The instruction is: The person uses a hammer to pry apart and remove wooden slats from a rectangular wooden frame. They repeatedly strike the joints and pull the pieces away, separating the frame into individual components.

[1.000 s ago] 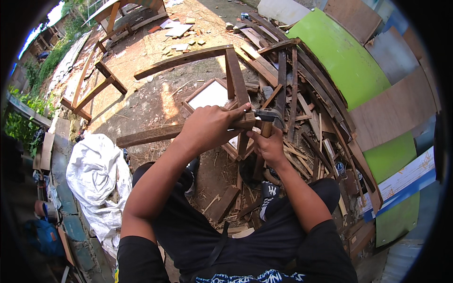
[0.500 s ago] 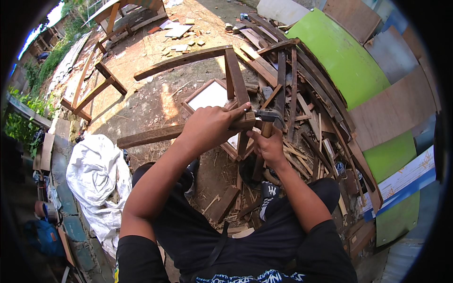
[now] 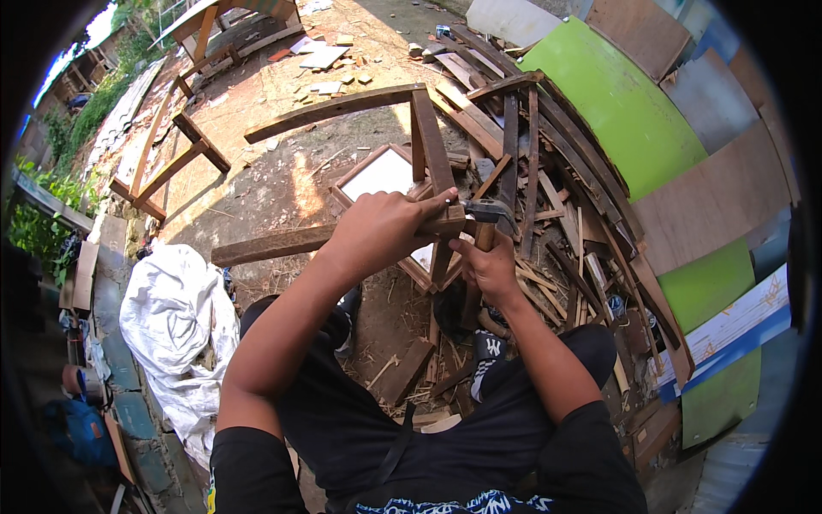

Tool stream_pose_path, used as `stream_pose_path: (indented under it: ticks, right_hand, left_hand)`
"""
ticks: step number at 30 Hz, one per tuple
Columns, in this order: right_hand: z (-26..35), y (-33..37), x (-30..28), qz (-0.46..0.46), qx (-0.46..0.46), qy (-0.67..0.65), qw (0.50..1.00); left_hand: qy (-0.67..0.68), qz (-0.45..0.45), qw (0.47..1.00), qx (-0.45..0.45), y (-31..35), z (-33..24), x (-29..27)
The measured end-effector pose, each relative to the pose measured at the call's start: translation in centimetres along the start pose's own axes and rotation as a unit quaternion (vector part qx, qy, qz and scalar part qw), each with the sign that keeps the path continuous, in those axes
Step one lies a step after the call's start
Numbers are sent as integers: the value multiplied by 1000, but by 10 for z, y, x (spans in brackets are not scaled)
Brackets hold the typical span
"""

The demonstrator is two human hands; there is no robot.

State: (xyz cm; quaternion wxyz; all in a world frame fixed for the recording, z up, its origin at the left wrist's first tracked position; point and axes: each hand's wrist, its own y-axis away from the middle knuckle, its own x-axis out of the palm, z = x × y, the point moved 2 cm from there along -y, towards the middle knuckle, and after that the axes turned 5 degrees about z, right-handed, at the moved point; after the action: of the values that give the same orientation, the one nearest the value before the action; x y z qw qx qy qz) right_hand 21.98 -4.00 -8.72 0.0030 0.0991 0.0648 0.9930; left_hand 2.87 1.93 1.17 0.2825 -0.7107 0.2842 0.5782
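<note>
My left hand (image 3: 377, 224) is wrapped over the near corner of a brown wooden frame (image 3: 342, 104), its index finger stretched along the joint. The frame's near bar runs out to the left under my wrist, and its far bar stretches away beyond. In my right hand (image 3: 486, 264) is a hammer (image 3: 490, 209), gripped by its wooden handle close below the dark metal head. The hammer head lies against or right beside the frame's corner, just right of my left fingertips. Whether a nail sits there is hidden.
A white panel with a wooden rim (image 3: 377, 176) lies on the ground below the frame. Piled wooden slats (image 3: 548, 184) fill the right side, before green sheets (image 3: 625, 103). A white sack (image 3: 175, 321) lies at left; another wooden frame (image 3: 171, 171) stands beyond it.
Almost nothing differs. The hammer head and the frame's corner have shifted very slightly; both hands keep their hold.
</note>
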Motion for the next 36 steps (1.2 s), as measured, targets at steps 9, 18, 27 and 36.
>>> stream_pose_path:
  ticks: [9, 18, 27, 36]
  right_hand:
    - [-4, -4, -4, 19, -10, 11, 1000]
    - [-1, -1, -3, 6, -4, 4, 1000]
    - [3, -1, -8, 7, -34, 52, 998]
    - [81, 21, -44, 7, -97, 176, 980]
  left_hand:
    - [5, -32, 999, 12, 0, 2, 0]
    - [-6, -39, 999, 14, -2, -2, 2]
    - [-2, -41, 999, 10, -3, -3, 3]
    - [9, -17, 1000, 3, 0, 0, 0]
